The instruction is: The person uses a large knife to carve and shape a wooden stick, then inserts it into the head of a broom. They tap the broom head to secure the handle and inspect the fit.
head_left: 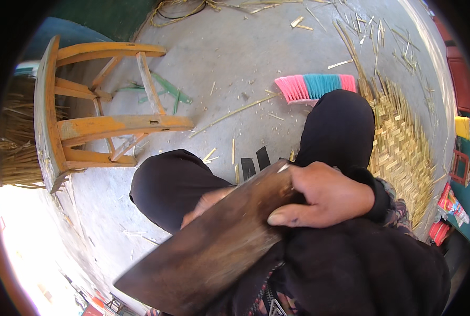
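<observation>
Across my lap slants a broad, dark brown slab [208,258], worn and slightly shiny, with a pointed lower-left corner; whether it is wood or stained metal I cannot tell. My right hand [324,195] is closed on its upper right end, the thumb lying over the face and the fingers round the far edge. Behind the slab's far side shows part of my left hand [206,205], blurred, its fingers mostly hidden. Both sit just in front of my knees in dark trousers [338,126].
An orange wooden stool [124,126] lies on its side at the left. Beyond my right knee is a pink and teal broom head [314,87]. A woven mat of split strips [403,142] lies at the right. Loose strips and scraps litter the concrete floor [219,63].
</observation>
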Available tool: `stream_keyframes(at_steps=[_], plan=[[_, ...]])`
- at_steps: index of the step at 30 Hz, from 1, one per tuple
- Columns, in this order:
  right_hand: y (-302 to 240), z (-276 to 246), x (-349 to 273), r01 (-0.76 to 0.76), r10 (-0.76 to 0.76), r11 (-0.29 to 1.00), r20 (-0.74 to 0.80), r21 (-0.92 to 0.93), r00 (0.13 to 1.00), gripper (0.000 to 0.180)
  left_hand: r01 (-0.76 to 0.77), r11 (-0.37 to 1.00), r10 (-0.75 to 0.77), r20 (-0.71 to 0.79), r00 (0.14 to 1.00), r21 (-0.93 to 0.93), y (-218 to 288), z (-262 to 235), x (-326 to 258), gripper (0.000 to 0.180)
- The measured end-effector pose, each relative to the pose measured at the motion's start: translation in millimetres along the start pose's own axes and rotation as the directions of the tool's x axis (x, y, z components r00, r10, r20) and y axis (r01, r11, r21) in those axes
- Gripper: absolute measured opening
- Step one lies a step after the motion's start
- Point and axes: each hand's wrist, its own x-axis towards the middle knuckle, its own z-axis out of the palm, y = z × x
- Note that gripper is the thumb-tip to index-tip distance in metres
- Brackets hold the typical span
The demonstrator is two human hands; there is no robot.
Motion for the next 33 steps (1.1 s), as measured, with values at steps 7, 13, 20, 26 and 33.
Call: stream_keyframes(at_steps=[7, 13, 20, 26, 33], plan=[[1.0, 1.3, 5.7, -0.011, 0.011, 0.995, 0.004, -0.102, 1.000, 0.068, -0.062, 0.996, 0.045, -0.224, 0.974, -0.070, 28.6, 11.2, 24.7, 0.047], [2.1, 0.7, 13.9, 0.049, -0.047, 0.996, 0.026, -0.069, 0.999, 0.071, -0.052, 0.996, 0.039, -0.177, 0.983, -0.067, 28.5, -7.0, 36.4, 0.048], [2.5, 0.3, 16.0, 0.028, -0.023, 0.998, 0.107, -0.049, 0.994, 0.070, -0.159, 0.765, 0.429, -0.311, 0.848, 0.624, 33.8, 25.7, 13.7, 0.053], [1.8, 5.8, 6.7, 0.070, -0.065, 0.995, 0.068, -0.065, 0.996, 0.068, -0.275, 0.751, 0.478, -0.207, 0.853, 0.601, 32.7, 27.1, 5.0, 0.052], [-5.6, 10.0, 3.0, 0.060, -0.054, 0.991, 0.047, -0.118, 0.997, 0.065, -0.403, 0.767, 0.525, -0.126, 0.842, 0.500, 13.1, 8.0, -1.8, 0.049]])
